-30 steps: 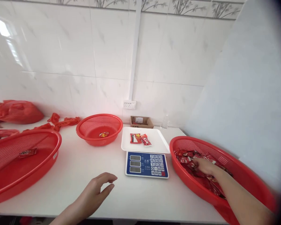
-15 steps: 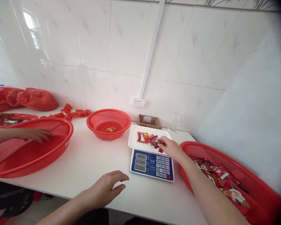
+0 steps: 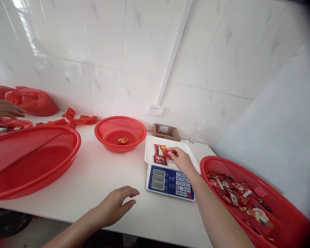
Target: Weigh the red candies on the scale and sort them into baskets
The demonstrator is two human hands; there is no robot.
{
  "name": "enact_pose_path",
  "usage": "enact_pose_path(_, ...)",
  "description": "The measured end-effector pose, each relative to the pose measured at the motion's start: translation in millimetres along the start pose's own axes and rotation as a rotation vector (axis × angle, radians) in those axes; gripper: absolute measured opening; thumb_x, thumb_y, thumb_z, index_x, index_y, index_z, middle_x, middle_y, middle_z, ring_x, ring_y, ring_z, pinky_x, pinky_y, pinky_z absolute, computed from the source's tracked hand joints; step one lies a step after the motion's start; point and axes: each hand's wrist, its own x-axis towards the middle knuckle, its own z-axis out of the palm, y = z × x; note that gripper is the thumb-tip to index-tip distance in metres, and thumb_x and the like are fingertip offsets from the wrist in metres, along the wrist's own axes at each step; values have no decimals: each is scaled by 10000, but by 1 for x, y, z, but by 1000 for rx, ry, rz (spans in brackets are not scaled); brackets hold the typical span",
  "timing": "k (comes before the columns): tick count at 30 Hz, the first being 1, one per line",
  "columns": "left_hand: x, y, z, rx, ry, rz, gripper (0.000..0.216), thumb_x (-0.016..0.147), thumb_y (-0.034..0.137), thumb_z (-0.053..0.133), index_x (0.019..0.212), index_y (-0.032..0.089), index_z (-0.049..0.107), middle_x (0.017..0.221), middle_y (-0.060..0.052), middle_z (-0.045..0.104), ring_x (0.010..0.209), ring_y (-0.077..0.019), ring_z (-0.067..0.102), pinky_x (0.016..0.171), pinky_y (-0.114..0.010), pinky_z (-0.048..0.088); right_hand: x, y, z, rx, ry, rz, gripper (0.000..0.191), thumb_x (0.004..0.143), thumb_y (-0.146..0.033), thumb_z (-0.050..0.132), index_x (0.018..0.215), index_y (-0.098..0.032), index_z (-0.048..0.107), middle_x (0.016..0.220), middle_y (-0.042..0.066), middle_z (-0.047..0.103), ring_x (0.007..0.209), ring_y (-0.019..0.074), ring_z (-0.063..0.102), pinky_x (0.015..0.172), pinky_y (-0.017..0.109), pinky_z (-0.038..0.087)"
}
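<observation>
My right hand [image 3: 180, 159] is over the white tray [image 3: 182, 144] of a digital scale [image 3: 167, 181], its fingers pinched on a small red packet [image 3: 168, 152]. Left of those fingers, a red packet with a black-and-white print [image 3: 159, 150] lies on the tray. Just below it rests a dark red packet [image 3: 160, 159]. My left hand [image 3: 116, 205] hovers over the white table in front of the scale, fingers apart and holding nothing. To the right, a large red basket [image 3: 204, 162] contains several red packets [image 3: 258, 213].
A small red basket [image 3: 100, 146] with a packet [image 3: 123, 141] stands left of the scale. A large red basket [image 3: 76, 151] is farther left. Behind the scale sit a cardboard box [image 3: 174, 133] and a clear plastic container [image 3: 195, 135]. Another person's hand [image 3: 5, 109] is near red bags [image 3: 36, 101].
The dark red packet my right hand held now lies on the tray, and that hand pinches another red packet. The other person's hand has left the large left basket. The view has shifted slightly.
</observation>
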Motion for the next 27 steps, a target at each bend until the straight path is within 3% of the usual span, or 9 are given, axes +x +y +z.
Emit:
enact_pose_path(4,7,0,4,-15,-44,73,275,856,262,461,1097,265,592,1108,-16,637,983,-166,598,872,-283,470,-18,5,1,58,106,90,339,776,-306,500,1084,-191,582,1128,83,609,800,184,617,734,327,474)
enact_pose_path(10,1,-15,8,-21,-56,77,275,854,246,465,1099,265,588,1114,-11,636,992,-164,597,879,-288,471,-90,12,6,172,253,231,402,773,-448,481,1046,-182,606,878,76,667,716,202,608,678,337,481)
enact_pose_path(13,-4,-21,6,-9,-59,65,272,862,250,457,1102,259,583,1117,-12,636,1002,-163,594,886,-291,468,-130,14,16,222,297,269,388,762,-470,492,974,-173,624,923,96,660,778,213,606,713,343,482)
enact_pose_path(19,-5,-21,1,15,-37,61,262,877,270,443,1102,257,577,1121,-13,636,1006,-161,594,882,-291,473,-181,21,33,305,217,370,401,776,-509,487,970,-182,617,869,83,662,772,212,623,711,338,489)
enact_pose_path(27,29,6,-12,129,16,175,268,881,244,436,1115,251,565,1095,-32,640,972,-167,607,840,-293,493,-194,33,40,391,173,434,382,751,-508,520,911,-185,647,825,71,685,706,199,640,668,310,514)
